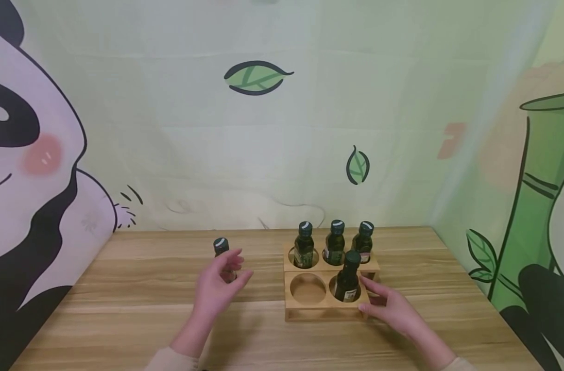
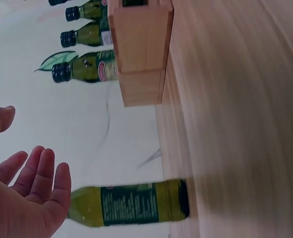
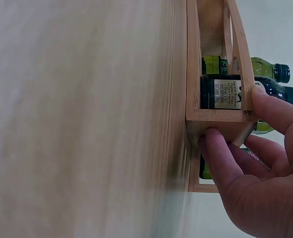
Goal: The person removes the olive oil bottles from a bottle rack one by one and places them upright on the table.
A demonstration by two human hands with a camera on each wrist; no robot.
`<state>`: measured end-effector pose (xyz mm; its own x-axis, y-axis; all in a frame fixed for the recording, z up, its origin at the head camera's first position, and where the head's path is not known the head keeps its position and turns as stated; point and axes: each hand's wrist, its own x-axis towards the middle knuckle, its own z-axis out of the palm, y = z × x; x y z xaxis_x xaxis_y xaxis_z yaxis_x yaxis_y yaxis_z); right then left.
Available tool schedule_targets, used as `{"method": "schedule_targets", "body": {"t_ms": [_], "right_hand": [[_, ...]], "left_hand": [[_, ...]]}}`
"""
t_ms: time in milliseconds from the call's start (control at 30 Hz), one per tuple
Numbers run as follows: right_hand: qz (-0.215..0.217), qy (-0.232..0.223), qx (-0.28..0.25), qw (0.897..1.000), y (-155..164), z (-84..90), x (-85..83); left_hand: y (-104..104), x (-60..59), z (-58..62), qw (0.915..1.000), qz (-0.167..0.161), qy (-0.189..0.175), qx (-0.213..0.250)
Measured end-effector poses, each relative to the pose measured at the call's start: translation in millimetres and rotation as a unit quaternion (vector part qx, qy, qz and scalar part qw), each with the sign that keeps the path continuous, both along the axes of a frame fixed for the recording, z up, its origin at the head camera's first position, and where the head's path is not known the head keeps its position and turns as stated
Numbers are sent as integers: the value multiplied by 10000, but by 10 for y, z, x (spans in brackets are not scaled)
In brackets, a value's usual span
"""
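green bottle (image 1: 223, 256) stands just beyond the spread left hand (image 1: 219, 288); right hand (image 1: 388, 306) grips the rack (image 1: 329, 304).

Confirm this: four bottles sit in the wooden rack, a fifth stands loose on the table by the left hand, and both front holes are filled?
Not quite. In the head view, the wooden rack has only one front hole filled; the left one is empty. The rest stands.
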<state>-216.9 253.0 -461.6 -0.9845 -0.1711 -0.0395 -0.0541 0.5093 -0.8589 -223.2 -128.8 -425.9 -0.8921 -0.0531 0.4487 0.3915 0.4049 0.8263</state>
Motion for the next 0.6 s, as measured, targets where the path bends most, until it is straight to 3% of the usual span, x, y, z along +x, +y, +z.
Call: {"method": "schedule_targets", "body": {"t_ms": [233, 600], "right_hand": [[54, 53, 34, 10000, 4, -1, -6], [27, 1, 2, 10000, -1, 3, 3]], "left_hand": [[206, -1, -57, 9992, -242, -270, 146], [585, -29, -89, 9971, -695, -257, -182]]}}
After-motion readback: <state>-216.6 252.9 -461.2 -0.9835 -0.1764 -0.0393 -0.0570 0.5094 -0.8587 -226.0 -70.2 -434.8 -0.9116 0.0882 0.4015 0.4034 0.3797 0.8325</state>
